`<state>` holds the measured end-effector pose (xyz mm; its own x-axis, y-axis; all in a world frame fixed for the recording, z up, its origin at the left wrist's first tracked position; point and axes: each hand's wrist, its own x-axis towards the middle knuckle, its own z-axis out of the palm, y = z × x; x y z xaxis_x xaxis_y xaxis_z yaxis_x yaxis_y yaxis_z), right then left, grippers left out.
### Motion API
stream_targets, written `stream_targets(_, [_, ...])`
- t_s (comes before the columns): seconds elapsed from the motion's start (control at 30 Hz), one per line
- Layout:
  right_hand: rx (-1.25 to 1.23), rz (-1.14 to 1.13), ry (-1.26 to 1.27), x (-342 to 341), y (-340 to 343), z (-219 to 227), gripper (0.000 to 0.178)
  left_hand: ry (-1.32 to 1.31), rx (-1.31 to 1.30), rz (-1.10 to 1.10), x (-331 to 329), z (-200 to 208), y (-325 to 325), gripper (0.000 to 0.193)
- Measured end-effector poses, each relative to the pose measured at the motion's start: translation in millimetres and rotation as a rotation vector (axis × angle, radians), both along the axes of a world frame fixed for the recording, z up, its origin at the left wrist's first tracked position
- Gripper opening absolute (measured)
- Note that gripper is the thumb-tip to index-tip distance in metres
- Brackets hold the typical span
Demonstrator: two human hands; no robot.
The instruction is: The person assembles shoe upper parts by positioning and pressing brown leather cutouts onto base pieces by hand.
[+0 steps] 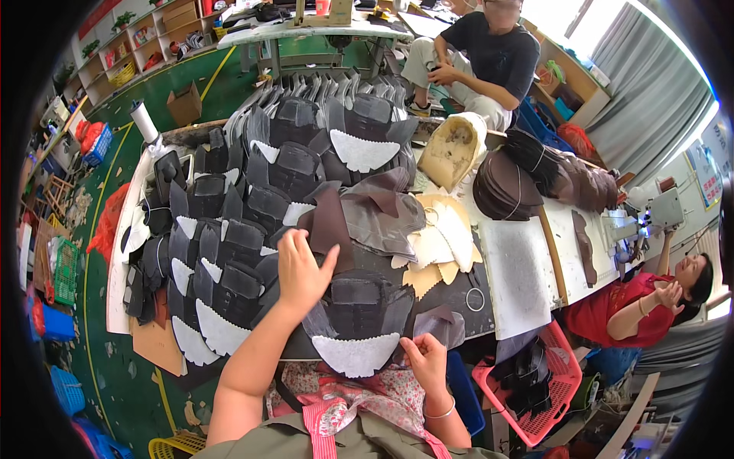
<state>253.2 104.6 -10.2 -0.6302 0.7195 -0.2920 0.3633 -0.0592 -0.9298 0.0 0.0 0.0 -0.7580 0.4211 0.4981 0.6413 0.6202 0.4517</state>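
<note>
A black leather shoe upper piece point(363, 298) lies in front of me, with a white scalloped backing point(358, 355) along its near edge. My right hand point(426, 363) is closed in a pinch at the right corner of this piece. Above it to the left, my left hand point(300, 268) is open, thumb and fingers spread. Its thumb overlaps a dark brown leather strip point(330, 229), which lies on the pile. Many similar black pieces point(237, 283) overlap on the left. Beyond the strip rest grey-brown leather pieces point(378, 218) and cream zigzag-edged pieces point(451, 237).
Bundled dark brown pieces point(505, 187) lie at the right, near a sewing machine point(661, 210). A pink basket point(562, 375) stands low at the right. One person point(493, 57) sits across the table; another, in red point(623, 310), is at the right.
</note>
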Motion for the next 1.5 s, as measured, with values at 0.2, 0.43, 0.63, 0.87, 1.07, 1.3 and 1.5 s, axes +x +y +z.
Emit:
stream_targets(0.2, [0.050,-0.052,0.105,-4.1,11.4,9.4,0.023,-0.230,-0.050,-0.046,-35.7,-15.5,18.9,0.021])
stream_targets(0.43, [0.017,-0.176,0.176,2.2,33.5,16.7,0.023,-0.131,0.134,-0.131,-33.6,9.5,64.2,0.019])
stream_targets(0.63, [0.049,-0.219,0.194,14.6,31.8,13.6,0.022,-0.046,-0.113,-0.017,-29.5,16.3,34.6,0.036])
stream_targets(0.87, [-0.215,-0.105,0.280,7.8,17.4,17.3,0.016,-0.708,0.101,-0.790,99.2,49.6,7.3,0.038])
stream_targets(1.07, [-0.204,-0.018,0.352,0.4,-0.6,16.4,0.017,-0.886,0.202,-0.814,128.3,38.5,3.6,0.037])
stream_targets(1.3, [-0.245,0.037,0.316,-8.1,-14.5,13.2,0.018,-0.947,0.221,-0.791,117.6,32.5,-18.0,0.030])
stream_targets(1.5, [-0.337,-0.065,0.323,-8.1,-18.4,30.7,0.012,-1.022,0.234,-0.799,119.7,37.2,-27.7,0.021])
